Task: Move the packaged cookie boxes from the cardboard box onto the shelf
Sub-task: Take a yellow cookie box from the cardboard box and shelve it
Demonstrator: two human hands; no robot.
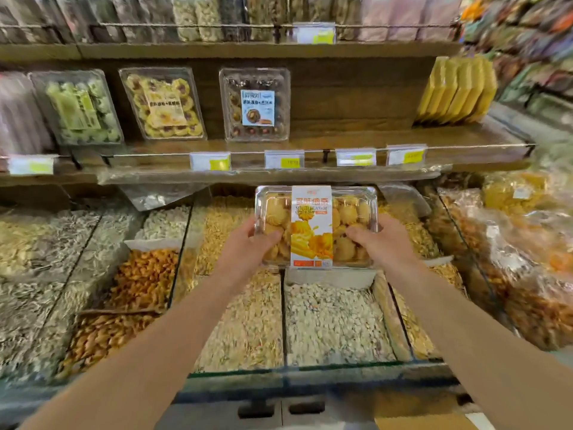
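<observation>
I held the clear plastic cookie box with the orange-and-white label [313, 226] above the seed bins, below the wooden shelf [325, 138], left hand [251, 243] and right hand [376, 240] fingers curled round its ends; the slick plastic could slip and drop into the bins.

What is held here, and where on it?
A clear cookie box, gripped at its two short ends: left hand on the left, right hand on the right.

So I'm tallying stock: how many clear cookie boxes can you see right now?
4. One held in both hands; three leaning on the shelf: green, yellow jam-centred, dark with blue label. Blurred packs at far left may hide more.
</observation>
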